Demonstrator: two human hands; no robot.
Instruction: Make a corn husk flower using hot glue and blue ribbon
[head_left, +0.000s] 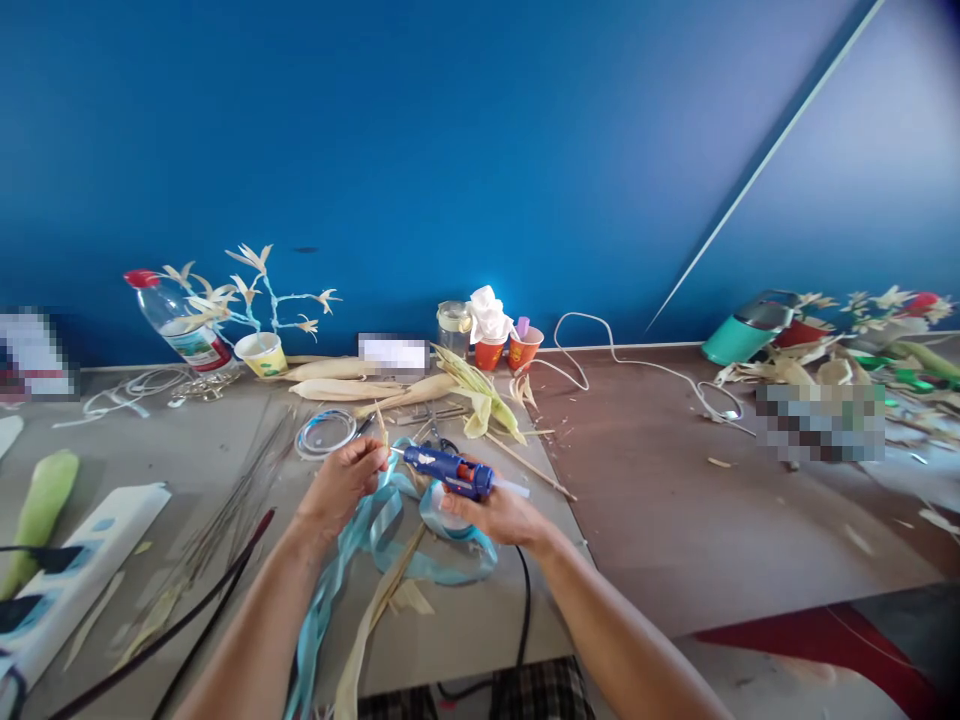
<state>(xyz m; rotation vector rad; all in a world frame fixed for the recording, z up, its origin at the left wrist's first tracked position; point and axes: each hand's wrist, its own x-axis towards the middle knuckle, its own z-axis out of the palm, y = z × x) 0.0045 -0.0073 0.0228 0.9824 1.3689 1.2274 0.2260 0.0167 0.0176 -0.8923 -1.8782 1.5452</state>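
My right hand [499, 510] is wrapped round a blue hot glue gun [450, 472], with a clear glue stick [514, 488] poking out of its back end. The nozzle points left, close to my left fingertips. My left hand [356, 470] is closed in a pinch on a small strip of dried corn husk [382, 420], whose tip sticks up above the fingers. Light blue ribbon [382, 515] hangs and loops beneath both hands, spreading over the table. Long dried husk strips [367, 630] lie below it.
A white power strip [90, 560] and a green husk piece [49, 490] lie at left. Behind stand a tilted bottle [184, 330], a cup of husk flowers [260, 353] and red paper cups [491, 352]. Corn husks [345, 390] and a wire coil [325, 433] lie ahead. A black cord [525, 600] hangs near my right arm.
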